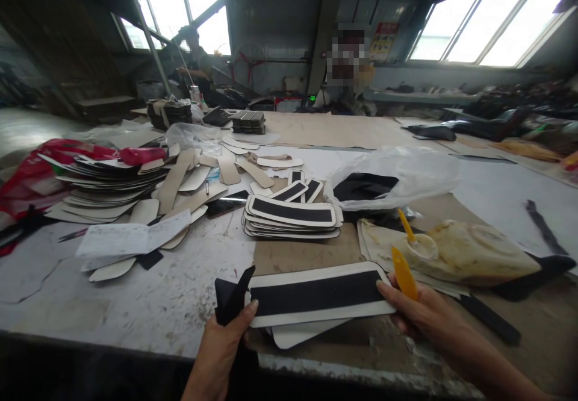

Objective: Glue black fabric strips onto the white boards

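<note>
A long white panel [307, 317] with rounded corners lies level between my hands, a black strip [316, 295] along its middle. My left hand [226, 335] is closed on its left end, thumb on top; loose black strips [235, 295] stick up from the same hand. My right hand [418, 310] grips the right end and also holds a yellow plastic spatula [404, 271], blade upward. Beneath the held panel, another pale panel [311, 332] shows on the brown board. Just beyond is a stack of panels [291, 214], the top one bearing a black strip.
Right of the stack, a plastic bag [419, 175] contains black pieces. A small tub [422, 247] with a yellow stick stands near a stained yellowish container [483, 247]. Pale panels [103, 190], a paper booklet [135, 235] and a phone [227, 204] lie left. Two people are behind the table.
</note>
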Demonstrator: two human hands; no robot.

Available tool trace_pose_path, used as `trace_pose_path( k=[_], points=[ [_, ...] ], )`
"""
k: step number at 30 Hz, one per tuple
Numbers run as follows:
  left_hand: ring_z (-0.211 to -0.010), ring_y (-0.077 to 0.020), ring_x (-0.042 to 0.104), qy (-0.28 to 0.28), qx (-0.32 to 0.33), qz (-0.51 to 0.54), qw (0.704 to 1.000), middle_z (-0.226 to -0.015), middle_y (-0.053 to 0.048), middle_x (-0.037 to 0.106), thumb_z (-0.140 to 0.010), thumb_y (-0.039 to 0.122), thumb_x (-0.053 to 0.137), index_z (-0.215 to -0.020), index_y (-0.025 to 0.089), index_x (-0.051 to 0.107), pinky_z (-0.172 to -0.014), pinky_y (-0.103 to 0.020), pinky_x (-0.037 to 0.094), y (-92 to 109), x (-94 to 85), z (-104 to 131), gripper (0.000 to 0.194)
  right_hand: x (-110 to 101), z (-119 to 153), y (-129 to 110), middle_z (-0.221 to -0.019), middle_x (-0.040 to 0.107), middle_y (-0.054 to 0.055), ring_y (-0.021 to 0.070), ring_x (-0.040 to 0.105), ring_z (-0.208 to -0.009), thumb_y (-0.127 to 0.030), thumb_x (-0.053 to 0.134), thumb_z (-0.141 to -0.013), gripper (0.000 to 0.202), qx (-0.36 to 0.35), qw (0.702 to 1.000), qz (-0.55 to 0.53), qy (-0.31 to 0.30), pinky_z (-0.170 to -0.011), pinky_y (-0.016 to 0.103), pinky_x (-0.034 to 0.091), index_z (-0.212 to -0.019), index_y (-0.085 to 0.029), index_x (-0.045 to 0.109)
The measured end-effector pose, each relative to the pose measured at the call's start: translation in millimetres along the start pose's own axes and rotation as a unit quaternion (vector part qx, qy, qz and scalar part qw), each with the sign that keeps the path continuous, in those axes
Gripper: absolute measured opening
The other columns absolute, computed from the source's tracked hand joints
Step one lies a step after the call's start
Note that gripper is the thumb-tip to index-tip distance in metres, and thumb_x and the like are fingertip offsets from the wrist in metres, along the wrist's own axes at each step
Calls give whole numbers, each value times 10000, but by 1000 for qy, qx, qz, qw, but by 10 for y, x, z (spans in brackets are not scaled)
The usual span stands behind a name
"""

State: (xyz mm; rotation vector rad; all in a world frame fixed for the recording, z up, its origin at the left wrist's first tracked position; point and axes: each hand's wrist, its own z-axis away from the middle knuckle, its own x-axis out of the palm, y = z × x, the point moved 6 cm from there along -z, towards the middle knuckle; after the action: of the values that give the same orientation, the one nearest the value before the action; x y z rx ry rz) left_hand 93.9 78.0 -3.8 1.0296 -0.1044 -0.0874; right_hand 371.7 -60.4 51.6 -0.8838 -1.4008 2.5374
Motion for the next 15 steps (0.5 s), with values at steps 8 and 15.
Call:
trace_pose_path(
  k=[8,15],
  points=[
    [-394,-81,382,5,16,-15,1000,-384,51,463,-496,446,762,-590,147,556,-397,-210,293,11,-97,-20,374,95,-5,72,-423,464,-56,82,374,-379,-584,429,-764,390,23,1000,16,11,-410,208,283,-646,-212,425],
    [-383,-90,374,29,-20,-26,999,-352,56,430,-467,460,777,-534,159,528,-386,-221,283,-39,-163,-5,396,131,48,28,-409,400,-72,66,345,-380,-587,469,-742,426,-11,1000,-9,6,-405,192,276,-567,-204,404]
  ],
)
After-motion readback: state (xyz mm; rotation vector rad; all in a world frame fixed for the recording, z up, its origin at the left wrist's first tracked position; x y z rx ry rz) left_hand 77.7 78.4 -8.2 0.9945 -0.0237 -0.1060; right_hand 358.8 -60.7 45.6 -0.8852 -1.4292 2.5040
